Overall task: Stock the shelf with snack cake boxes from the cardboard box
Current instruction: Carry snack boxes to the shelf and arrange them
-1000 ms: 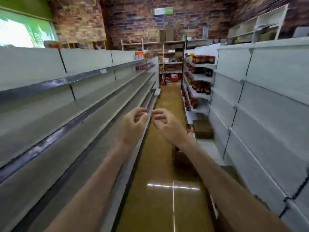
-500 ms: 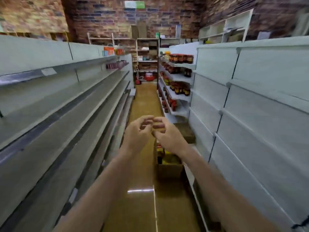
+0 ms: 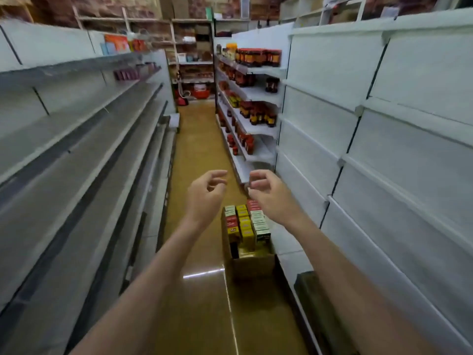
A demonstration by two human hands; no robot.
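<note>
Cardboard box (image 3: pixel 252 262) at frame centre full of snack cake boxes (image 3: pixel 245 222); none visibly shelved. Left hand (image 3: pixel 204 198), right hand (image 3: pixel 271 197): fingers loosely curled, empty. Stocking apparently unstarted.

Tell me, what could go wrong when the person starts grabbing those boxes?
The snack boxes sit packed tight in the cardboard box, so pulling one might drag out a neighbour. The box stands on the floor in a narrow aisle, so someone could trip on it. Both the left hand and right hand are empty.

Aisle floor (image 3: pixel 199 155) between two shelf runs — cardboard box (image 3: pixel 252 261) on the floor beside the right shelving (image 3: pixel 332 155), snack cake boxes (image 3: pixel 245 221) inside; jars (image 3: pixel 258 57) on shelves beyond.
</note>
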